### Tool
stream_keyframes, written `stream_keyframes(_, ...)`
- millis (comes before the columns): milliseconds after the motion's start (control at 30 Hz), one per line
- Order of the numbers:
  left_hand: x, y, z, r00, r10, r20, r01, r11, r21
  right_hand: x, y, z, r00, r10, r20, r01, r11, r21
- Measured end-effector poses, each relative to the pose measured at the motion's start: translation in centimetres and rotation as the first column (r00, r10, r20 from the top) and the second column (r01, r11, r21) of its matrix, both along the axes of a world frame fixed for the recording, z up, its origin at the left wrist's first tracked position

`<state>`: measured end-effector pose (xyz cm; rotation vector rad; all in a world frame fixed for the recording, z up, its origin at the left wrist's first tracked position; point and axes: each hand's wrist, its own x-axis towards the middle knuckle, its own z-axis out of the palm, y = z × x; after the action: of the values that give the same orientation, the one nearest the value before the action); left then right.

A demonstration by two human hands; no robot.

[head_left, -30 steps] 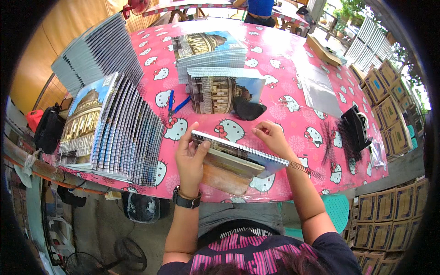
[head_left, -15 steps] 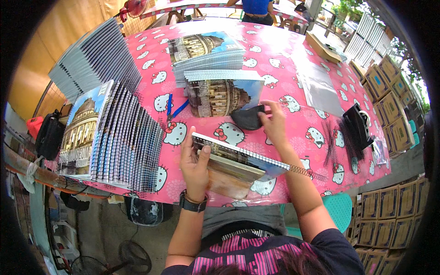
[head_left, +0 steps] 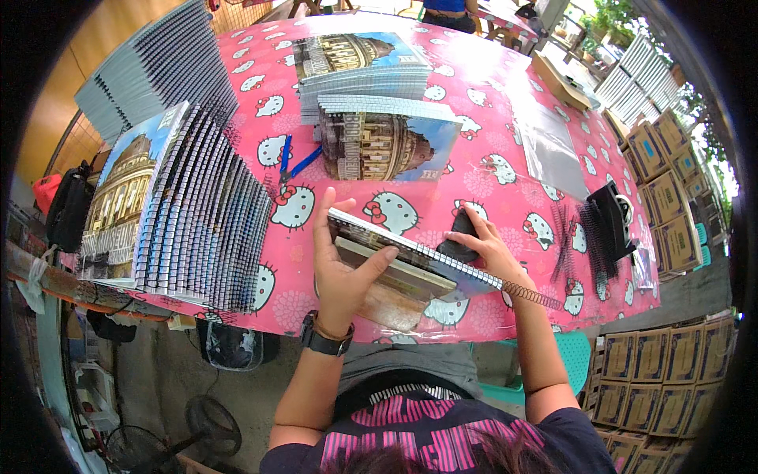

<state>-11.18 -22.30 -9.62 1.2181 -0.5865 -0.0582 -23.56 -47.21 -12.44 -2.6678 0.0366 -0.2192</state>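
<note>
My left hand (head_left: 341, 276) grips a notebook (head_left: 407, 251) by its left end, thumb on the near side and fingers behind. The notebook is tilted up, its bound edge uppermost. A dark spiral coil (head_left: 535, 297) runs along that edge and sticks out past the right end, over my right forearm. Beneath the notebook shows a brown wooden block (head_left: 383, 304). Just beyond the notebook, my right hand (head_left: 491, 251) holds a small black pad (head_left: 456, 244) between thumb and fingers, close to the tabletop.
Spiral-bound notebooks stand in a stack (head_left: 201, 213) at left, with another stack (head_left: 162, 75) behind. Unbound book stacks (head_left: 387, 146) lie ahead, beside blue-handled pliers (head_left: 296, 164). At right are loose black coils (head_left: 562, 245), a black dispenser (head_left: 608, 225) and clear plastic sheets (head_left: 549, 150).
My right hand has drawn the black pad away from the front book stack, toward me and right, to the notebook's far side. My left hand still holds the notebook.
</note>
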Motion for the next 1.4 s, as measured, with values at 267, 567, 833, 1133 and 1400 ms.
stream_keyframes(267,0.2,-0.3,-0.3,0.988,-0.055,-0.143,0.040,0.994,-0.103,1.7,2.9,4.2,0.953,0.133,0.271,-0.287,0.123,0.950)
stream_keyframes(567,0.8,0.0,-1.0,0.991,-0.056,-0.121,0.044,0.994,-0.097,3.7,5.1,9.8,0.940,0.278,0.196,-0.331,0.621,0.710)
stream_keyframes(833,1.0,0.3,-1.1,0.990,-0.092,-0.109,0.079,0.990,-0.115,6.5,4.6,11.7,0.965,0.258,-0.048,-0.214,0.881,0.423)
stream_keyframes(1133,0.9,0.2,-1.4,0.983,-0.109,-0.147,0.082,0.980,-0.181,7.5,4.8,10.1,0.982,0.189,-0.009,-0.177,0.934,0.309)
stream_keyframes(1400,1.3,0.3,-2.0,0.966,-0.077,-0.247,0.011,0.966,-0.259,8.9,6.1,9.5,0.962,0.251,0.110,-0.267,0.766,0.585)
